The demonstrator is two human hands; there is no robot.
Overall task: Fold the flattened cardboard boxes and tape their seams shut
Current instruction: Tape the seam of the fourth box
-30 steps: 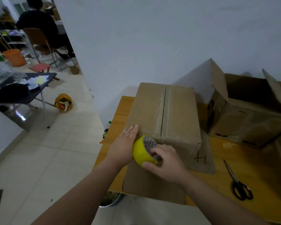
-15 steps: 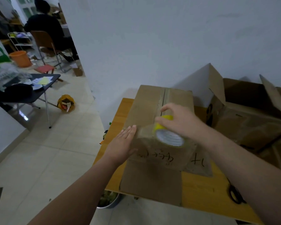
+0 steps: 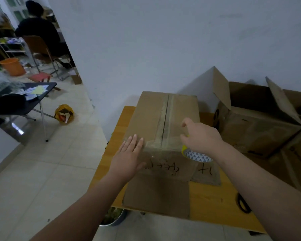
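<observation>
BOX: brown cardboard box, flaps closed, taped centre seam, black handwriting on near face | LOCATION: on wooden counter | LEFT hand: flat, pressing near-left top edge | RIGHT hand: grips yellow tape roll at near-right corner

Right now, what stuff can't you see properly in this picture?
All in the head view:
- tape roll: mostly covered by the right hand holding it.
- scissors: only a dark handle loop shows; the right forearm hides the blades.
- writing on the box: too blurred to read.
- open box: cut off by the right edge.
- metal bowl: half under the table.
</observation>
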